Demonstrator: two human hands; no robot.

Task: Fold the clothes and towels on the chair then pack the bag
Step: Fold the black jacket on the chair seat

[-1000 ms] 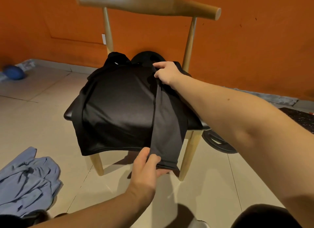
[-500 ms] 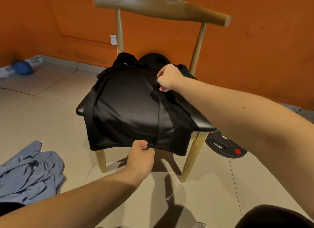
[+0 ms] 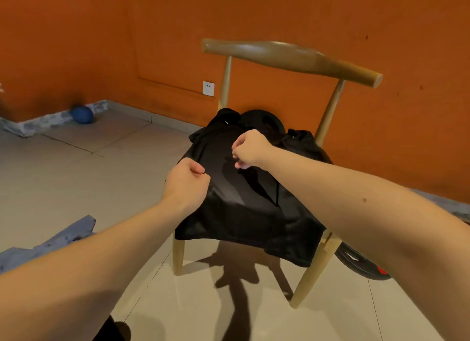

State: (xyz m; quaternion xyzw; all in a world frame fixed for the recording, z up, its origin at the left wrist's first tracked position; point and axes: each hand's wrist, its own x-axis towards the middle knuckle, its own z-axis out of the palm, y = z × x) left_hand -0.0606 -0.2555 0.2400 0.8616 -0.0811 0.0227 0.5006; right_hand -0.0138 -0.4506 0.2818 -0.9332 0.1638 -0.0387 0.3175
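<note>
Black shirt [image 3: 254,213] on the chair [image 3: 292,56], collar at 12 o'clock, hem at 6, our left hand [image 3: 187,181] and right hand [image 3: 250,148] each pinching it, grip closed.

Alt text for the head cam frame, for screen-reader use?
Two bare hands pinch a black garment spread over the seat of a wooden chair: left hand at its left edge, right hand nearer the collar. A blue-grey garment lies on the tiled floor at left, a blue ball by the orange wall.
</note>
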